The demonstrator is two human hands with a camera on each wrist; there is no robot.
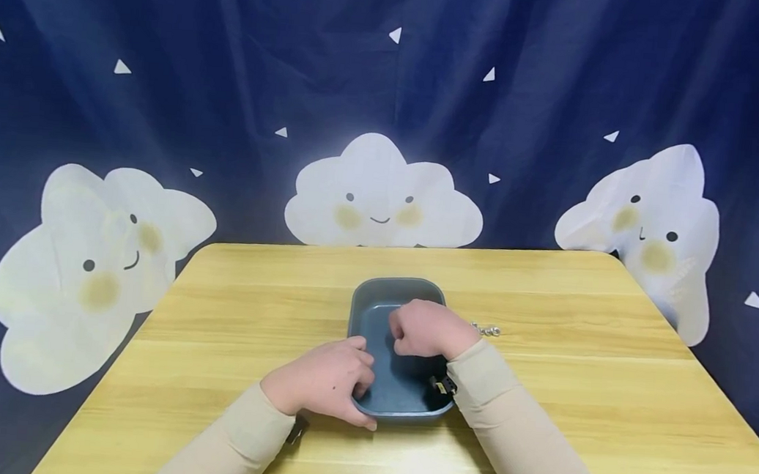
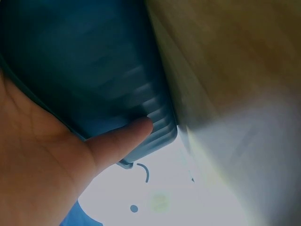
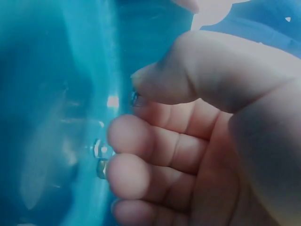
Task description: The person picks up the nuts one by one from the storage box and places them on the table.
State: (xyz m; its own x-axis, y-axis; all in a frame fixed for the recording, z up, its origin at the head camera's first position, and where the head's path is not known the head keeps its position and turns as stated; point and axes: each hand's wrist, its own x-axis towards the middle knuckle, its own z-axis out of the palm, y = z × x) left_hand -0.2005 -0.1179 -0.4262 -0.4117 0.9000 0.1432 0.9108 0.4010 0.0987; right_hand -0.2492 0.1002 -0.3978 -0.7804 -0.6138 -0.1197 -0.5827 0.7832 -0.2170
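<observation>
Beyond the blue-grey bin (image 1: 388, 392), a navy curtain (image 1: 338, 65) spans the room; beneath the bin stretches a pale wood-grain desk (image 1: 250, 287) with rounded far corners. Smiling white clouds (image 1: 380, 226) decorate the curtain behind the bin and to either side. At the bin's near left corner, a person's left grip (image 1: 326, 380) curls over the rim, fingertips inside, thumb against the outer wall. Over the bin's interior, the right grip (image 1: 432, 330) is nearly closed. Near the bin's right side, a cluster of silvery pieces (image 1: 488, 330) lies on the desk. Above the bin's floor, right thumb and forefinger pinch one small metal piece (image 3: 135, 100); two shiny bits (image 3: 100, 149) show beside the other fingertips, whether held or resting cannot be told.
</observation>
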